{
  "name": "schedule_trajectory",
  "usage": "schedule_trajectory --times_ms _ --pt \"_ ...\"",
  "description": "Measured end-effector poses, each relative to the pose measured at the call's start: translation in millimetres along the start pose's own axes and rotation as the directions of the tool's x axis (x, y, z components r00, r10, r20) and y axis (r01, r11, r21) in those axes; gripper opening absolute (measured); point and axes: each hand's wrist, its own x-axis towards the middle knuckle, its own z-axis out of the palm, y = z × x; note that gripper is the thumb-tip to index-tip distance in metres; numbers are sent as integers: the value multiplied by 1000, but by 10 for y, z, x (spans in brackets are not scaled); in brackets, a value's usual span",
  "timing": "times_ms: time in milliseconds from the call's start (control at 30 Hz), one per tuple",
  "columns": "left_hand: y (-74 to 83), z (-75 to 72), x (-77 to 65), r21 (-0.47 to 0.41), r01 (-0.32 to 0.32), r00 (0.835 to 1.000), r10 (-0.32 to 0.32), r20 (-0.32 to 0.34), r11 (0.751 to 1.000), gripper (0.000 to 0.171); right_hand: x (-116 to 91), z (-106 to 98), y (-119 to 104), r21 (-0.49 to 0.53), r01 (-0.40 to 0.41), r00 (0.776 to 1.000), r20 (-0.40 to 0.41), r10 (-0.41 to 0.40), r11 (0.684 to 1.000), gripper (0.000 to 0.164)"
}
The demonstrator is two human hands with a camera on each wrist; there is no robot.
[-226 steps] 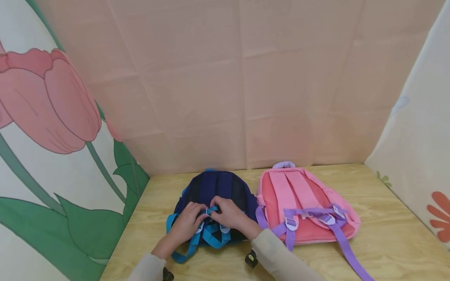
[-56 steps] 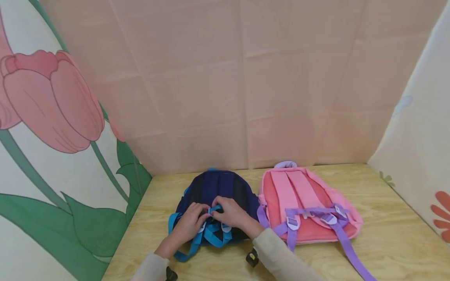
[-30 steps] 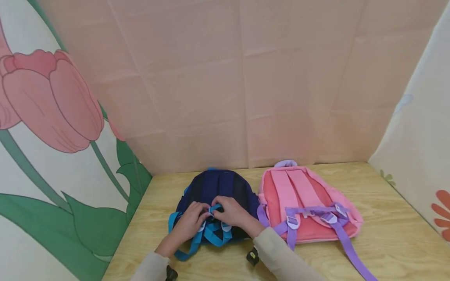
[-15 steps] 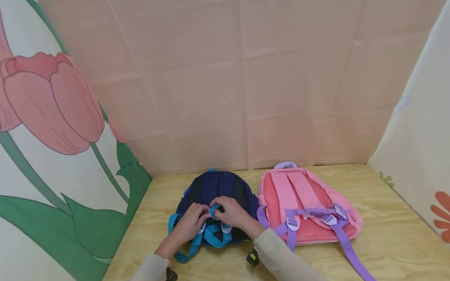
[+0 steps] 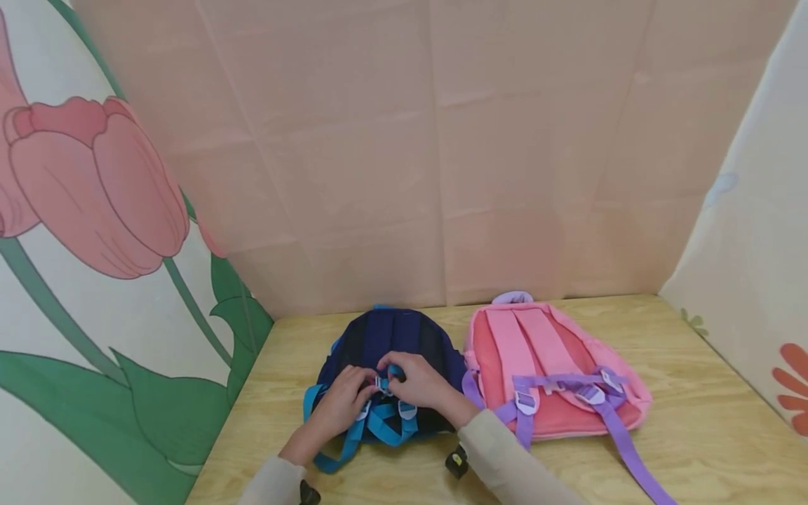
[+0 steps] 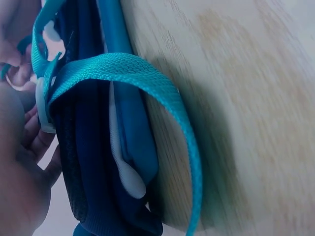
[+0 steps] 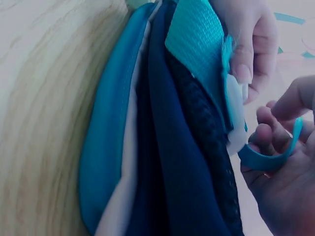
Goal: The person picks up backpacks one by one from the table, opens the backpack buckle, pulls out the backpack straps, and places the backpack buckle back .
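Observation:
A navy backpack (image 5: 404, 330) lies with its back panel and shoulder straps facing up. Over its lower middle, both hands meet at a small pale buckle (image 5: 382, 384) on blue webbing. My left hand (image 5: 344, 398) pinches the buckle from the left. On the other side, my right hand (image 5: 421, 382) holds the blue strap (image 5: 395, 370) between thumb and fingers; in the right wrist view this strap (image 7: 268, 160) curves between the fingers. Lower down, a white strap adjuster (image 5: 407, 410) sits beside a hanging blue loop (image 5: 388, 431). Fingers partly hide the buckle.
A pink backpack (image 5: 505, 337) with purple straps (image 5: 621, 442) lies close on the right, one strap trailing toward the front. Both bags rest on a wood-grain table (image 5: 707, 393). A beige sheet (image 5: 435, 154) hangs behind, with a tulip-patterned panel (image 5: 107, 189) at left.
Earlier the blue strap ran nearly straight between the fingers; now it bends up into a small loop at the right fingertips, and more of the buckle shows. Both backpacks stay in place.

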Motion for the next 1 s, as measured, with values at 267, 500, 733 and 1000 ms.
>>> schedule_trajectory --times_ms 267,500,733,1000 --pt "-10 -22 1 -10 28 999 -27 28 1000 17 -14 -45 -9 -157 31 999 -20 -35 987 10" --pt "-11 -41 -18 -19 38 999 -38 37 999 18 -18 2 -119 -307 22 1000 3 -22 951 10" --pt "-10 -58 -14 -37 33 999 -33 -19 999 18 -5 70 -135 -313 17 1000 2 -17 950 19" --pt "-14 -46 -4 -100 100 994 -104 -34 990 20 1 133 -41 -274 -33 999 -24 27 961 25"
